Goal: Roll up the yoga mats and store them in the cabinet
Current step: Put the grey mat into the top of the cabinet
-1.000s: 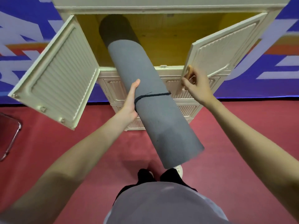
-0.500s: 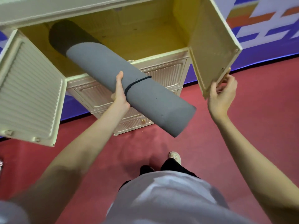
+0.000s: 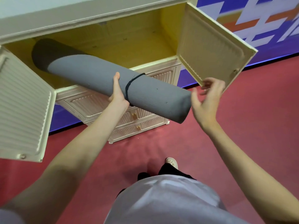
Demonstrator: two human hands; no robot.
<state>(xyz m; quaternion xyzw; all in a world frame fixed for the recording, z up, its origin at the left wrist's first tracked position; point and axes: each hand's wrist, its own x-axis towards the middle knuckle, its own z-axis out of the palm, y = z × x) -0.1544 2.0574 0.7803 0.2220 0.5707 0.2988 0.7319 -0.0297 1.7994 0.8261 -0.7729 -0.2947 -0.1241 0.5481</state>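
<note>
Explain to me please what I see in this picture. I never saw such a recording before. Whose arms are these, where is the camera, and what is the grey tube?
There is no machine here. A person wears one wide-angle camera on the head, looking forward and down, so you see their own two arms, grey shirt and feet on the red floor.

The grey tube is a rolled yoga mat, tied with a dark band. Its far end is already inside the open top compartment of a cream cabinet; its near end sticks out over the front edge.

The left hand holds the mat from below, thumb up against its side. The right hand holds nothing; its fingers are spread loosely just beside the mat's near end and below the corner of the right door. The left door is open too.
</note>
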